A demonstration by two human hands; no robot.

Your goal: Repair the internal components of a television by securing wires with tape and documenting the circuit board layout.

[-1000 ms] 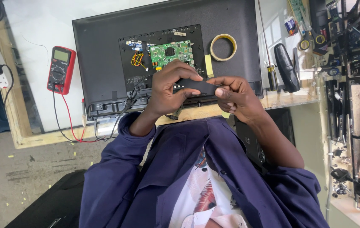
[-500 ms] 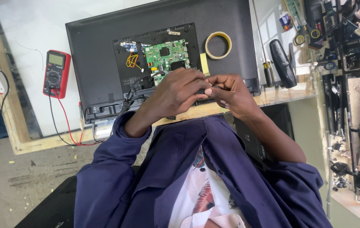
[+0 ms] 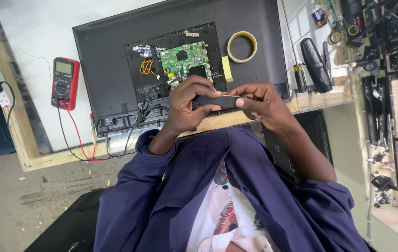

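My left hand (image 3: 188, 106) and my right hand (image 3: 263, 101) hold a small flat black part (image 3: 214, 100) between them, just above the table's front edge. The left hand wraps its left end. The right hand's fingertips pinch its right end, where a bit of yellow tape (image 3: 229, 94) shows. Behind the hands a black television (image 3: 110, 51) lies face down with its back opened. A green circuit board (image 3: 185, 58) with yellow and black wires sits in the opening.
A roll of yellow tape (image 3: 242, 46) and a tape strip (image 3: 227, 69) lie on the television. A red multimeter (image 3: 65, 83) with red and black leads sits left. A black oval device (image 3: 315, 65), a screwdriver (image 3: 297, 74) and crowded tool shelves (image 3: 385, 70) are right.
My hands have drawn slightly apart, so the black part now shows stretched between them. The view has shifted a little; the television and multimeter have not moved.
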